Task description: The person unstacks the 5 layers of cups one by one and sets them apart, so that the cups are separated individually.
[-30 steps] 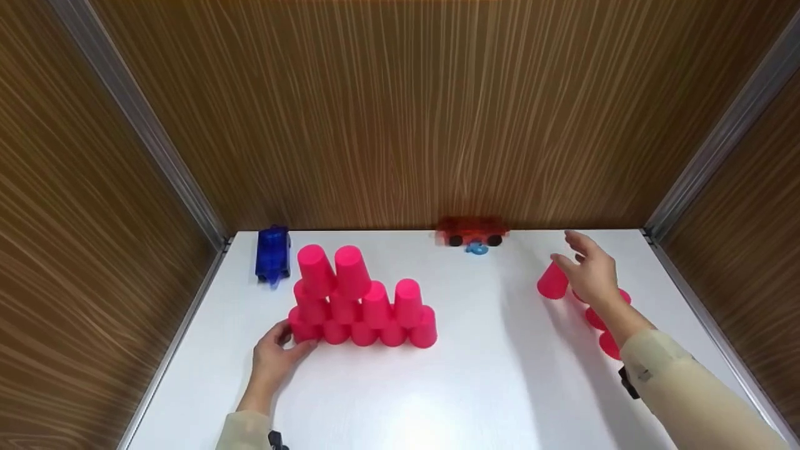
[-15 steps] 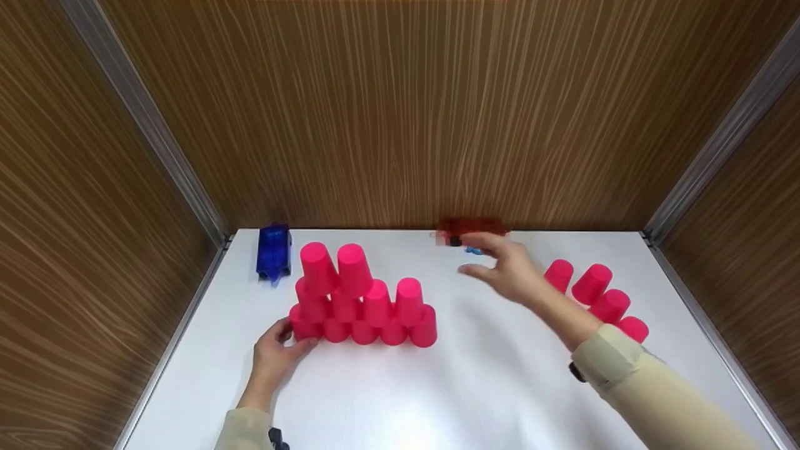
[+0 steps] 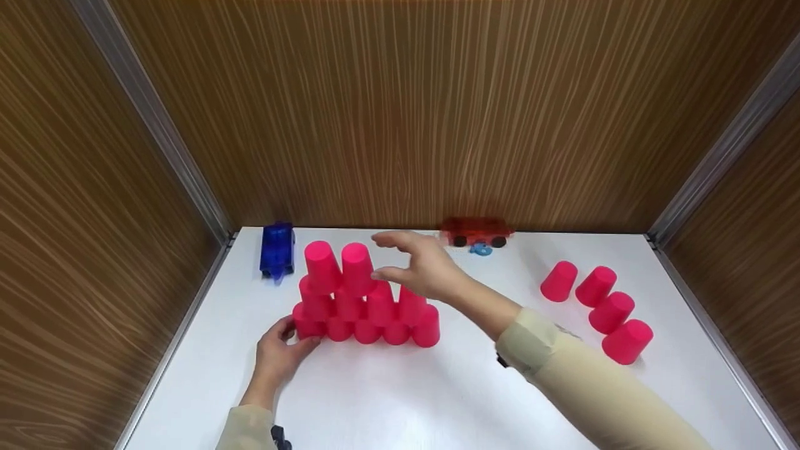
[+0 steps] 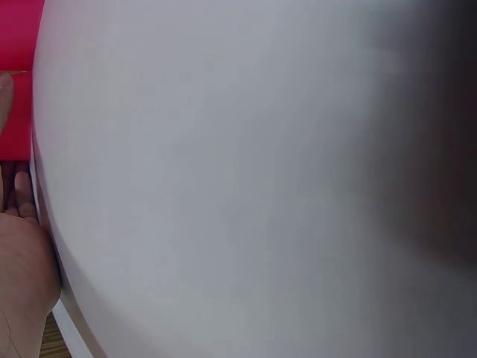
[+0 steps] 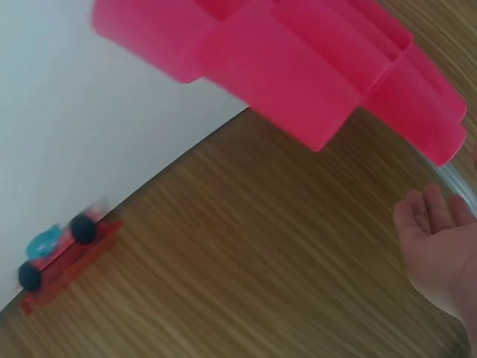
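Upside-down pink cups stand stacked in three tiers, with two cups on top. My left hand (image 3: 277,356) holds the leftmost bottom cup (image 3: 307,320) between thumb and fingers; in the left wrist view that hand (image 4: 26,276) is at the left edge beside pink cups (image 4: 13,123). My right hand (image 3: 428,265) is empty, thumb and fingers spread, just right of the right-hand top cup (image 3: 357,270), partly covering the rightmost middle-tier cup (image 3: 412,307). The right wrist view has the hand (image 5: 443,250) near the cups (image 5: 287,78); whether it touches them I cannot tell.
Several loose pink cups (image 3: 612,312) stand upside down at the right of the white table (image 3: 387,400). A blue toy vehicle (image 3: 277,251) is at the back left. By the wooden back wall are a red toy car (image 3: 478,230) and a small light-blue item (image 3: 481,249).
My right hand has moved left, empty, from the loose cups at the right to beside the stack's top tier. The left hand keeps its hold on the bottom cup.
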### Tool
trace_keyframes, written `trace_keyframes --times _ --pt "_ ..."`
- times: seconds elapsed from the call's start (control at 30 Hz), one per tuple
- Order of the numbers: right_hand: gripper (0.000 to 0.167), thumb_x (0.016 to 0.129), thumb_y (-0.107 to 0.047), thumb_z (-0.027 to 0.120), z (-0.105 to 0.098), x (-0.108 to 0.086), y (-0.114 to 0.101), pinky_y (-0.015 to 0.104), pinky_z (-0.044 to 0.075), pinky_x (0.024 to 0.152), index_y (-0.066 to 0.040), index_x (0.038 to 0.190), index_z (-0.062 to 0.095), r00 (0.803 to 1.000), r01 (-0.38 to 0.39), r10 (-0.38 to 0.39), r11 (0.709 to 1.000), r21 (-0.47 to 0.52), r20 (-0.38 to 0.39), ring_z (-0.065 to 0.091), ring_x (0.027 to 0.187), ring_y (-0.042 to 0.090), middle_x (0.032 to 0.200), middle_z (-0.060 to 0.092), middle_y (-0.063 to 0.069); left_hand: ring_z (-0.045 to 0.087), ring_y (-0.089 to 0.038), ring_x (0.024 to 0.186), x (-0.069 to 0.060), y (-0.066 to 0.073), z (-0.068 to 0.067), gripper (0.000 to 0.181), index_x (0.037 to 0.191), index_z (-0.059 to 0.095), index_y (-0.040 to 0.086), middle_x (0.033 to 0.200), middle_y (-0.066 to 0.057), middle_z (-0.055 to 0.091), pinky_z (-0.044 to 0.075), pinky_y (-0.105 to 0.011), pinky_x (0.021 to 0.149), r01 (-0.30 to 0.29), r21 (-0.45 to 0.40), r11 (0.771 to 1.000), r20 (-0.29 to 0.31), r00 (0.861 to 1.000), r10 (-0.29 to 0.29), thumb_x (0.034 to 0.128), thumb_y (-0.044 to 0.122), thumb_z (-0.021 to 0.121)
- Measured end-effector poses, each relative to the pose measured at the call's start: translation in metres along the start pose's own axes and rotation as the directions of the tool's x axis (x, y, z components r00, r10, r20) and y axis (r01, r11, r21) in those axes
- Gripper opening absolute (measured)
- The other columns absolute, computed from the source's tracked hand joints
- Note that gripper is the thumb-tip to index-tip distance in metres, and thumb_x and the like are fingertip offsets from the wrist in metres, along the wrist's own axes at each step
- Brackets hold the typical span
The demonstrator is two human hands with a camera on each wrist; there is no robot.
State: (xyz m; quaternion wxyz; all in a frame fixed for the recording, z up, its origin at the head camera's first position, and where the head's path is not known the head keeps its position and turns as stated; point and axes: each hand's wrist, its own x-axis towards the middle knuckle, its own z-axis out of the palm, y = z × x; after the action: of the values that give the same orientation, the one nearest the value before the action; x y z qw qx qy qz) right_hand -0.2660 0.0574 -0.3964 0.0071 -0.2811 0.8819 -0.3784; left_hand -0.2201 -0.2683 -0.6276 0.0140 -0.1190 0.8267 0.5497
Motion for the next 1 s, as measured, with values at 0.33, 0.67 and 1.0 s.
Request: trace_keyframes --times 0.33,0.67,1.0 --pt "0.068 0.091 -0.038 0.086 0.015 0.027 -0.016 0.034 0.057 0.102 -0.015 0.150 0.060 1.000 -0.020 0.022 0.999 -0.047 0.021 0.061 0.129 0.022 0.144 0.063 0.004 0.046 -0.036 0.147 0.002 0.002 0.005 0.079 0.156 0.052 0.015 0.156 -0.011 0.054 0.045 -0.048 0.118 -0.031 0.007 0.999 -0.001 1.000 0.031 0.0891 0.037 0.088" --pt "0.062 0.091 -0.036 0.086 0.021 0.031 -0.011 0.031 0.057 0.098 -0.011 0.144 0.064 0.997 -0.069 0.070 0.996 -0.056 0.023 0.065 0.117 0.019 0.129 0.068 0.003 0.047 -0.036 0.147 0.005 0.004 0.011 0.078 0.154 0.054 0.014 0.155 -0.012 0.055 0.043 -0.049 0.119 -0.045 0.016 0.999 0.007 0.999 0.045 0.0890 0.037 0.089" --pt "0.062 0.089 -0.033 0.089 0.003 0.021 -0.016 0.031 0.060 0.093 -0.014 0.143 0.064 0.998 -0.061 0.061 0.998 0.008 -0.011 0.064 0.118 0.021 0.130 0.066 0.001 0.044 -0.036 0.149 0.006 0.000 0.008 0.082 0.157 0.051 0.017 0.158 -0.010 0.052 0.045 -0.050 0.117 -0.012 0.023 1.000 0.028 1.000 0.011 0.0886 0.043 0.088"
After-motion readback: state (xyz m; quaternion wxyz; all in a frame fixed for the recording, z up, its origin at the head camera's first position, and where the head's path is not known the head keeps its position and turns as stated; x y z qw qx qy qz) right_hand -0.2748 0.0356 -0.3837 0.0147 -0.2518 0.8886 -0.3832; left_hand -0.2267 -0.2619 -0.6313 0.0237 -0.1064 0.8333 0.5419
